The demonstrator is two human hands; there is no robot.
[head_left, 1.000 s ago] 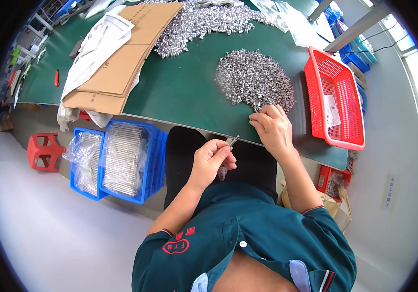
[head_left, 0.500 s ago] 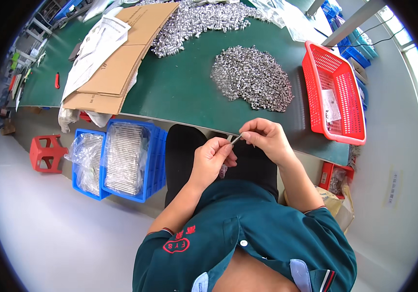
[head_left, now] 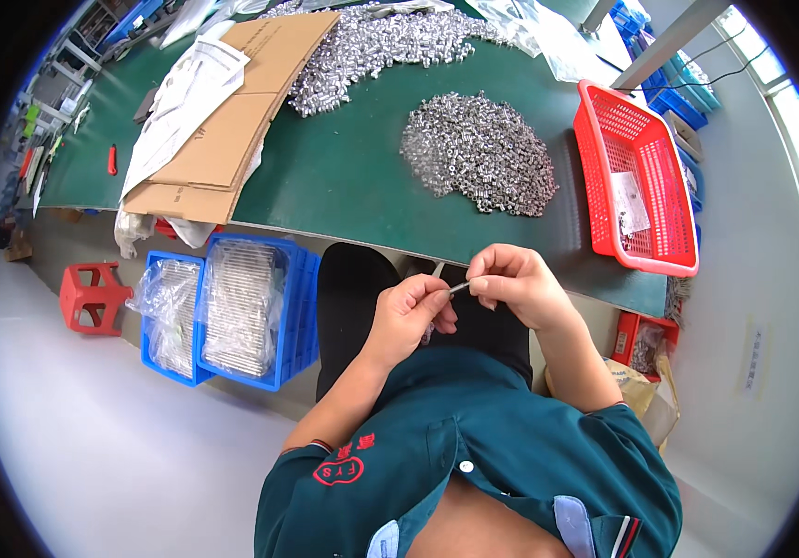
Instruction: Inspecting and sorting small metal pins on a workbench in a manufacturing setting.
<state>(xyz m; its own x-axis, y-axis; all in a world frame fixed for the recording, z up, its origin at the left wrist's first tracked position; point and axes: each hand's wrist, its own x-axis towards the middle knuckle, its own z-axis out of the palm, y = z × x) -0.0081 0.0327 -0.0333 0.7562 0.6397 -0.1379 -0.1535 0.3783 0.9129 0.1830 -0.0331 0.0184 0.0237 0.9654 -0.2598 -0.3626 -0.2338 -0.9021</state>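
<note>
Just in front of the table's near edge, both hands are closed in a pinch on one thin metal pin [head_left: 459,287]. My left hand [head_left: 407,318] grips its left end, with thumb and forefinger together. At the other end, the thumb and forefinger of my right hand [head_left: 517,284] press on it. Only a short grey length shows between the fingertips; the rest is covered. Beyond them, on the green table [head_left: 353,177], lies a pile of small metal ring-like parts [head_left: 483,153].
A red plastic basket [head_left: 589,177] stands at the table's right end, with a paper slip inside. More shiny parts [head_left: 372,51] lie farther back. Cardboard sheets [head_left: 223,139] overhang the edge at left. Blue crates [head_left: 305,307] with bagged rods and a red stool [head_left: 93,298] are below.
Both hands have come slightly nearer my body, the right one most. Less of the pin shows between the fingertips, and it lies flatter.
</note>
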